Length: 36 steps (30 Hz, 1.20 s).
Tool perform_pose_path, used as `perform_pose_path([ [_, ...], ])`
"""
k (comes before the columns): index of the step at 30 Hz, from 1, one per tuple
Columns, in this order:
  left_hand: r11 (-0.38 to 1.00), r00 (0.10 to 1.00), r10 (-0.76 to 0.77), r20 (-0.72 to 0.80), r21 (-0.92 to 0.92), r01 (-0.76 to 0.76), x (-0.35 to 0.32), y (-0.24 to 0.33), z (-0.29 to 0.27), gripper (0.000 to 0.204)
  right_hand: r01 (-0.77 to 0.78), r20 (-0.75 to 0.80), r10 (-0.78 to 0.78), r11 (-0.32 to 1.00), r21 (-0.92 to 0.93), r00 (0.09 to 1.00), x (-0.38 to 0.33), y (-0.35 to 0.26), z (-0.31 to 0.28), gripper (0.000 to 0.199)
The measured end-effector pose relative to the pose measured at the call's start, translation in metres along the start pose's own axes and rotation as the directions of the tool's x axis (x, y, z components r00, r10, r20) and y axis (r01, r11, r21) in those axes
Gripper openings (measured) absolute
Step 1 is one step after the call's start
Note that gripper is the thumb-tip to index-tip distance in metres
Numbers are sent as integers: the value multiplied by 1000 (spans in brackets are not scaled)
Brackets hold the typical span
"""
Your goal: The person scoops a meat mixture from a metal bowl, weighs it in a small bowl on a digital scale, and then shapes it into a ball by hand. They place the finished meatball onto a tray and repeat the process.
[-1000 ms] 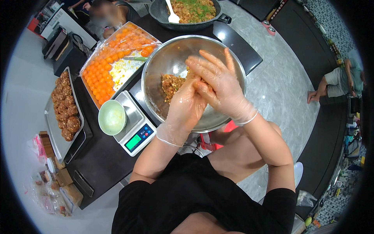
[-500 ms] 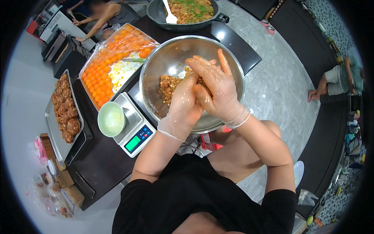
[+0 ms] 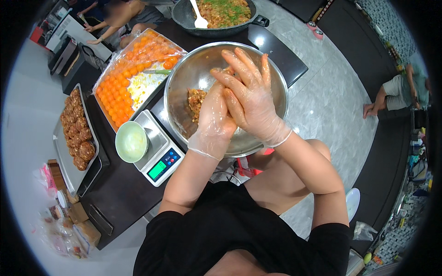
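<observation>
- Both gloved hands are up over the steel mixing bowl [image 3: 184, 78], pressed together palm to palm.
- The right hand [image 3: 251, 99] lies on top, fingers stretched out flat and slightly fanned, covering the left one.
- The left hand [image 3: 216, 117] sits underneath, cupped upward against the right; what is squeezed between the palms is hidden, so I cannot tell what they hold.
- The minced filling [image 3: 197, 99], a reddish-brown heap, lies in the bowl just beside the left hand, toward the person's left and below the clasped palms.
- The bowl rests on the dark counter, touching the kitchen scale [image 3: 159, 152], which carries a small pale green cup [image 3: 131, 141].
- Left of the bowl lies a tray of orange balls [image 3: 124, 78]; farther left, a metal tray of browned patties [image 3: 76, 133].
- Beyond the bowl stands a dark pan [image 3: 216, 18] of filling with a white spoon.
</observation>
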<state>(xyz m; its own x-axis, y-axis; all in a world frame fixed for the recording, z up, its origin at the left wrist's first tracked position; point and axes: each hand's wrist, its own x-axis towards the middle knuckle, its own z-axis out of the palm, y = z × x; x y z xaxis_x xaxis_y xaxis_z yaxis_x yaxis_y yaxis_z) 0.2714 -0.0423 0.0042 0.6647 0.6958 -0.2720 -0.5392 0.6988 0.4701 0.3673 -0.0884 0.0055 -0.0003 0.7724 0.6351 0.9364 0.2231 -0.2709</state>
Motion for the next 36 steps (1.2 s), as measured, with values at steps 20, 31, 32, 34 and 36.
perform_pose_path([
  [20, 973, 981, 73, 179, 205, -110, -19, 8, -12, 35, 74, -141, -53, 987, 144, 989, 6, 1, -4, 49],
  [31, 972, 962, 52, 269, -235, 14, -15, 11, -3, 49, -280, 24, 379, 636, 719, 925, 10, 0, -14, 48],
  [32, 975, 947, 47, 318, -219, 25, -17, 12, -4, 48, -191, -36, 256, 802, 566, 966, 9, -1, -13, 49],
  [34, 985, 952, 15, 306, -171, 39, -15, 11, -4, 44, -77, -74, 112, 923, 377, 991, 6, 2, -10, 52],
  [36, 993, 985, -27, 173, -109, 47, -11, 9, -7, 39, -80, -85, 133, 888, 453, 988, 4, 3, -2, 50],
])
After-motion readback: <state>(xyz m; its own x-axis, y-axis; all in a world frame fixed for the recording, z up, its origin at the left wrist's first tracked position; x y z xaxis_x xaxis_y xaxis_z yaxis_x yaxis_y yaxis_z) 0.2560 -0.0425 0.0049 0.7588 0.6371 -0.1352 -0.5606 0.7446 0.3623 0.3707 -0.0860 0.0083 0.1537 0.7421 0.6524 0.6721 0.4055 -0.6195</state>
